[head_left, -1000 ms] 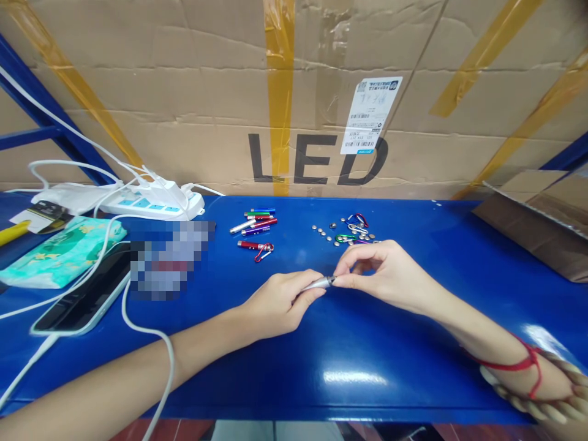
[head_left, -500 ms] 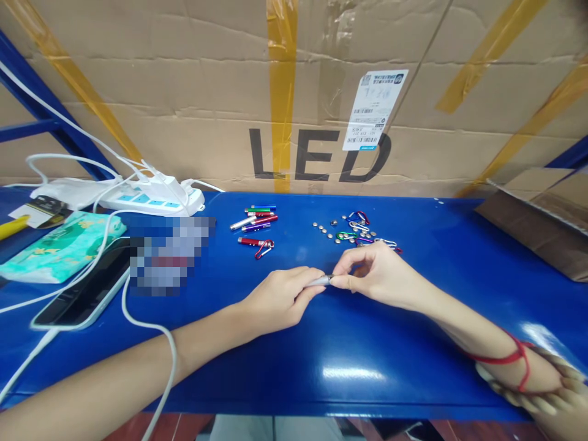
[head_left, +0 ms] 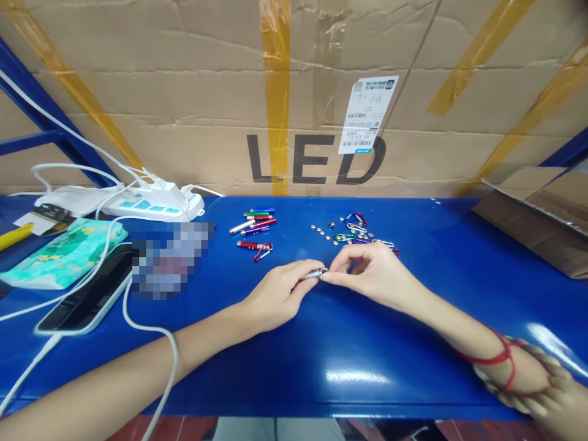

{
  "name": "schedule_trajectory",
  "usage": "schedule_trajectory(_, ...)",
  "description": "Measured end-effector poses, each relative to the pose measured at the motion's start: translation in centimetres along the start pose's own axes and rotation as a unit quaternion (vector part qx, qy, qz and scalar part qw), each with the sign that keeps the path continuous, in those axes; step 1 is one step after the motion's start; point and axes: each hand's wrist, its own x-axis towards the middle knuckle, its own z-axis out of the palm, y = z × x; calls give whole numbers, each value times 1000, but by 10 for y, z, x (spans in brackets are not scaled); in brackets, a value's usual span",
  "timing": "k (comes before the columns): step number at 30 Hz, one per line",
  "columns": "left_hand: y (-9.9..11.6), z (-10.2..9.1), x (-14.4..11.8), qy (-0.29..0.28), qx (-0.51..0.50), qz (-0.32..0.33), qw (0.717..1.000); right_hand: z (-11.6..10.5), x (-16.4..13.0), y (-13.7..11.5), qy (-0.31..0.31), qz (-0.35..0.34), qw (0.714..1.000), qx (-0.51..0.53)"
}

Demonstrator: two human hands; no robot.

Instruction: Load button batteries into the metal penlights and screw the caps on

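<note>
Both hands pinching silver mini flashlight (head_left: 313, 274), wrists low

Glossy blue table (head_left: 349, 343) underneath, a silver mini torch (head_left: 313, 274) in the fingers, red, green and purple torches (head_left: 256, 223) further back, teal floral pouch (head_left: 64, 254) far left, brown cardboard box (head_left: 184, 110) with yellow tape.

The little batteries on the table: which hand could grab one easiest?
Probably the right hand. Its knuckles lie just in front of the batteries, and it only pinches the tip of the silver torch. The left hand is wrapped round the torch body and sits farther away.
</note>
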Motion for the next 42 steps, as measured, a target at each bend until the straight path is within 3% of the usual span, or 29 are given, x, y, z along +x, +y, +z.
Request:
schedule_trajectory(4, -1, 0, 1, 2, -14, -2, 1000, -6, -2, 3, 50, -220, 969, -99)
schedule_trajectory(8, -2, 0, 1, -5, -4, 4, 1000, -14, -2, 6, 37, -310, 933, -179)
schedule_trajectory(16, 0, 0, -1, -67, 42, -9, 997, -14, -3, 7, 21, -335, 904, -264)
schedule_trajectory(20, 0, 0, -2, -94, 77, -17, 992, -12, -4, 9, 9, -341, 905, -256)
schedule_trajectory(27, 0, 0, -3, -90, 73, 4, 993, -9, -7, 8, 10, -333, 904, -267)
schedule_trajectory(34, 1, -1, -2, -66, 16, -10, 998, -8, -10, 3, 39, -359, 865, -349)
schedule_trajectory(39, 1, -3, -4, -85, 3, -7, 996, -4, -12, -1, 30, -384, 834, -396)
schedule_trajectory(42, 2, -2, -5, -87, 23, 5, 996, -2, -13, 0, 3, -376, 837, -397)
